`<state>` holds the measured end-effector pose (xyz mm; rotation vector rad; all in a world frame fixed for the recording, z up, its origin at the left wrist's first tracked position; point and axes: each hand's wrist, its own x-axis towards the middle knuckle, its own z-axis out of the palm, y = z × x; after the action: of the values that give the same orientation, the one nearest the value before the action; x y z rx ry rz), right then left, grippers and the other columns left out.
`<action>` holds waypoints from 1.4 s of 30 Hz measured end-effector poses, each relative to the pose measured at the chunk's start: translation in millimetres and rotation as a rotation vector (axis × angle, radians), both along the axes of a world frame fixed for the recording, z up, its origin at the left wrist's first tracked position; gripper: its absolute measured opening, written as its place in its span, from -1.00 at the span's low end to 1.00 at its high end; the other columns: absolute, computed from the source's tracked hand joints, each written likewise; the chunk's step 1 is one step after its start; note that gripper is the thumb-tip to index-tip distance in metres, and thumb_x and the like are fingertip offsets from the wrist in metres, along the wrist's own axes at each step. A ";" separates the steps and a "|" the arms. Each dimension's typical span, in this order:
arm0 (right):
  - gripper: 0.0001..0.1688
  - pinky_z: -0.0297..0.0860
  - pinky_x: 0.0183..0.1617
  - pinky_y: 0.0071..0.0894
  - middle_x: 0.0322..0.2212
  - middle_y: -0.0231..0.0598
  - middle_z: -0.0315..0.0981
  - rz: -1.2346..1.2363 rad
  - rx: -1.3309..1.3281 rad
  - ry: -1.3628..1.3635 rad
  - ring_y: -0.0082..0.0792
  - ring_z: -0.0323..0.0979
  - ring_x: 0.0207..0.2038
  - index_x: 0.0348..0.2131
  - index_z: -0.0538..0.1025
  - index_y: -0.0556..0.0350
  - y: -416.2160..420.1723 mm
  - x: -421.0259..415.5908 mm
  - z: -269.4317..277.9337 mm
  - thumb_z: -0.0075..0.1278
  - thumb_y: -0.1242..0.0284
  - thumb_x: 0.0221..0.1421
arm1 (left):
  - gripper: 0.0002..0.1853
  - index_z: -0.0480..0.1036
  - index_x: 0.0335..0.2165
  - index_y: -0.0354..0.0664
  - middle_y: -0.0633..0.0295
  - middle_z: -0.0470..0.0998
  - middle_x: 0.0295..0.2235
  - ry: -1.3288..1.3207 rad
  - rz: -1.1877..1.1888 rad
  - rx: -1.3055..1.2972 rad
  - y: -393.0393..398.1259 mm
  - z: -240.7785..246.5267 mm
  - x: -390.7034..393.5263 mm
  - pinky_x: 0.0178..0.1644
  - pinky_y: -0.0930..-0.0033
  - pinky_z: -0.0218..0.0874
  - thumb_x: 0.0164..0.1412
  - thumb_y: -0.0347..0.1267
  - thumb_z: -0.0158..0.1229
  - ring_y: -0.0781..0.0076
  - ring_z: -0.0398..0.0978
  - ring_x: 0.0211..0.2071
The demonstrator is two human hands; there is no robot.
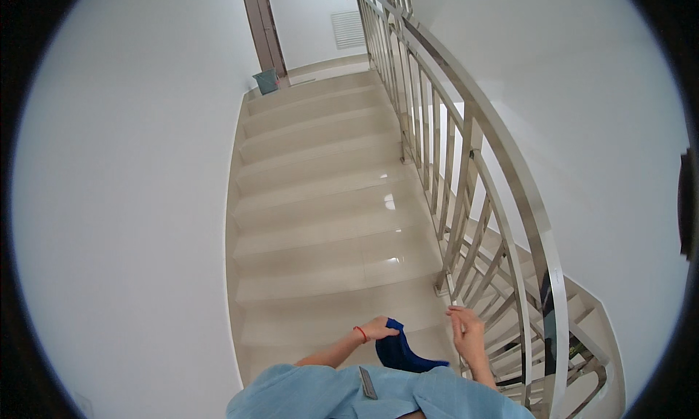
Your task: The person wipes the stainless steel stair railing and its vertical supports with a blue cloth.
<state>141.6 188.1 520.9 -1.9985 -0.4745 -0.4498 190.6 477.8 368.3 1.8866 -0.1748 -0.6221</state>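
My left hand (377, 328), with a red cord bracelet at the wrist, grips one corner of a dark blue cloth (397, 353). The cloth hangs in a curve in front of my body, and its other end reaches towards the right. My right hand (467, 331) is raised beside the stainless steel stair railing (464, 195), its fingers loosely bent and nothing visible in them. Whether that hand touches the railing cannot be told. Below both hands are the glossy beige tiled stairs (333, 271).
A white wall (136, 200) runs along the left of the stairs. At the far end stand a grey-green bucket (266, 82), a brown door (265, 28) and a wall vent (348, 30). Past the railing, another flight (579, 310) lies lower on the right.
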 end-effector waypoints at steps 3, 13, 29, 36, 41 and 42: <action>-0.85 0.40 -0.09 -0.25 -0.27 0.01 0.56 -0.120 -0.037 -0.105 -0.08 0.52 -0.18 -0.32 0.56 0.28 -29.2 8.3 2.3 -0.05 0.61 0.16 | -0.57 0.52 -0.19 -0.28 0.22 0.60 -0.33 -0.418 0.158 -0.133 14.3 77.9 40.2 -0.16 0.35 0.33 0.06 -0.18 0.29 0.44 0.50 -0.29; -0.86 0.38 -0.17 -0.34 -0.30 -0.05 0.54 -0.516 0.112 -0.404 -0.20 0.51 -0.26 -0.33 0.53 0.28 -92.4 7.7 61.2 -0.08 0.63 0.17 | -0.78 0.42 -0.30 -0.26 0.10 0.41 -0.21 -2.428 0.387 -1.106 47.4 453.1 -104.0 0.30 -0.40 -0.30 0.25 -0.32 -0.04 0.26 0.26 0.00; -0.85 0.34 -0.32 -0.44 -0.42 -0.14 0.49 -0.892 0.124 -0.421 -0.31 0.42 -0.40 -0.42 0.51 0.31 -183.0 -3.4 10.1 -0.10 0.65 0.16 | -0.65 0.50 -0.22 -0.18 0.07 0.47 -0.18 -0.430 -0.248 0.860 -58.9 0.6 129.6 0.07 0.12 0.22 0.18 -0.16 0.02 0.20 0.43 -0.12; -0.84 0.34 -0.32 -0.39 -0.50 -0.15 0.48 -0.917 0.265 -0.372 -0.29 0.42 -0.42 -0.46 0.52 0.32 -178.9 -3.7 18.1 -0.07 0.61 0.16 | -0.40 0.54 -0.20 -0.30 -0.06 0.59 -0.23 0.004 -0.282 0.697 40.8 -208.4 -32.0 -0.08 0.09 0.34 0.00 0.02 0.18 -0.06 0.53 -0.19; -0.82 0.35 -0.33 -0.43 -0.44 -0.16 0.48 -0.933 0.272 -0.359 -0.34 0.42 -0.41 -0.44 0.52 0.33 -176.0 2.5 11.5 -0.07 0.58 0.18 | -0.39 0.54 -0.19 -0.30 -0.05 0.61 -0.27 0.087 -0.264 0.616 16.9 -190.3 -55.8 -0.11 0.09 0.35 -0.03 0.03 0.21 -0.04 0.55 -0.25; -0.82 0.36 -0.33 -0.44 -0.41 -0.16 0.48 -0.930 0.235 -0.371 -0.34 0.42 -0.41 -0.44 0.52 0.33 -173.9 4.4 11.3 -0.07 0.58 0.19 | -0.39 0.54 -0.19 -0.29 -0.04 0.61 -0.28 0.070 -0.289 0.588 16.4 -192.1 -53.0 -0.11 0.09 0.35 -0.03 0.03 0.21 -0.03 0.56 -0.26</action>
<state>146.0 14.2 532.2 -1.8065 0.3252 -1.3884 137.6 494.2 176.2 2.4219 -0.2404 -1.0172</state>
